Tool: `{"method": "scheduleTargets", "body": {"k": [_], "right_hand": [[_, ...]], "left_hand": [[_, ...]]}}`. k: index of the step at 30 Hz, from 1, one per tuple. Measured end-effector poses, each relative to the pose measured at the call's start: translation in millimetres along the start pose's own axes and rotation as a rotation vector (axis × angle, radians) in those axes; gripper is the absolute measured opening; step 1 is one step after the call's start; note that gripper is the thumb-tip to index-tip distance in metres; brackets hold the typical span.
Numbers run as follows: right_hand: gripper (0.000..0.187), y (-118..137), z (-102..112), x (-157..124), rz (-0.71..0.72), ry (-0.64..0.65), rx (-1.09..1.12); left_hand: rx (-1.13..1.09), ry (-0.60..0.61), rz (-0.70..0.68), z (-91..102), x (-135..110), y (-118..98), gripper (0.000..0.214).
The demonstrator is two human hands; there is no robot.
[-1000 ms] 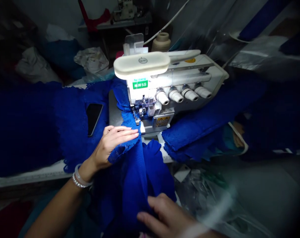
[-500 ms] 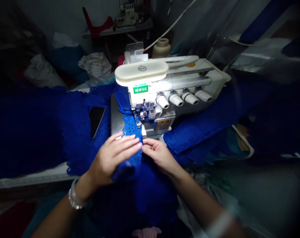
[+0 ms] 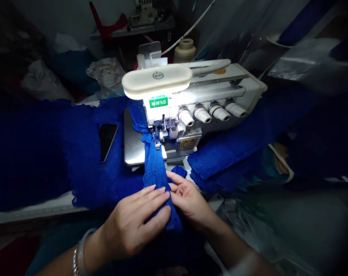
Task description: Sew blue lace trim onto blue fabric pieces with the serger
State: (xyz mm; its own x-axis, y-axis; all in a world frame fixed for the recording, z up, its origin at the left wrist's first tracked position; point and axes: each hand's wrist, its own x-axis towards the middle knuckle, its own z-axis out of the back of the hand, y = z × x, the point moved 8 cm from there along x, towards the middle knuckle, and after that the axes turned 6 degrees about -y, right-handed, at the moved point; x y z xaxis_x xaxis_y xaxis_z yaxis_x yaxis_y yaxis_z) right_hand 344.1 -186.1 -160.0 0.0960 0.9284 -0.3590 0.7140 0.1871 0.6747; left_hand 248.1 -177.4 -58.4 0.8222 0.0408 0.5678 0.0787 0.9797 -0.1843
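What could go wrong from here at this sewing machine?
The blue strip is ruffled beside the presser foot, so a fold might get caught.
The left hand lies on the strip and the right hand is at its edge; uneven guiding could skew it.
The phone lies on blue cloth, so it might slide if that cloth gets tugged.

Head view looks forward and down onto blue cloth (image 3: 155,167).

Dim, seemingly grey wall (image 3: 67,17), pale table (image 3: 142,30) behind
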Motion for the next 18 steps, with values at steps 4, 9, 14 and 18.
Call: {"method": "scheduleTargets", "body": {"k": [4,9,14,18], "right_hand": [[0.051,6,-9,2,0.029,0.011,0.014],[0.045,10,-26,5,0.039,0.064,0.055],[0.04,12,-32,9,0.066,0.08,0.075],[0.038,11,-30,5,0.045,0.079,0.088]], "left_hand": [[0.025,-0.042,0.019,0.9,-1,5,0.024],[0.058,-0.057,-0.001,6.4,3,10,0.027],[0.039,-0.021,0.029,6.4,3,22,0.032],[-0.019,-0.039,0.048,12.6,-2,19,0.03]]}}
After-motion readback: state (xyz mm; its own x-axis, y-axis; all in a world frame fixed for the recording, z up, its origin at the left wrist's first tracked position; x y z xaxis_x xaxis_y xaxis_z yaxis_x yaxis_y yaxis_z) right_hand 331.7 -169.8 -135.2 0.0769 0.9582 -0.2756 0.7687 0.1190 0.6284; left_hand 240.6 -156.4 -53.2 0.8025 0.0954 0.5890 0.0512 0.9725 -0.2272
